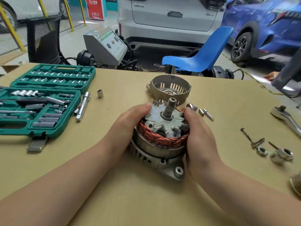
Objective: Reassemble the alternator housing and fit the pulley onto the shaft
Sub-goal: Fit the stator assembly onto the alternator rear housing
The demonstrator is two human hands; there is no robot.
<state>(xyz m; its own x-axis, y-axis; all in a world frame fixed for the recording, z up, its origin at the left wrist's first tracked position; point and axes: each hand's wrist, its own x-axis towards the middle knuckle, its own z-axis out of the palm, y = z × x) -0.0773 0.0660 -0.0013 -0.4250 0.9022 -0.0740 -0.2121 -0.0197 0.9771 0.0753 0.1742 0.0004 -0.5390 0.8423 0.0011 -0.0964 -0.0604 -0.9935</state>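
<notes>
The open alternator body [160, 144] stands on the cardboard-covered table, its copper stator windings and grey rotor exposed and its threaded shaft [169, 108] pointing up. My left hand [130, 121] grips its left side with curled fingers. My right hand [200, 139] grips its right side. The loose front housing half [168, 89], a slotted grey shell, lies open side up just behind it. A ribbed pulley [296, 185] shows partly at the right edge. Nuts [281, 154] and long bolts [251, 138] lie to the right.
An open green socket set [44, 98] fills the left side, with an extension bar [83, 106] and a single socket [100, 93] beside it. A ratchet [286, 118] lies far right. Small bits [207, 113] sit behind my right hand. A blue chair [200, 54] stands beyond the table.
</notes>
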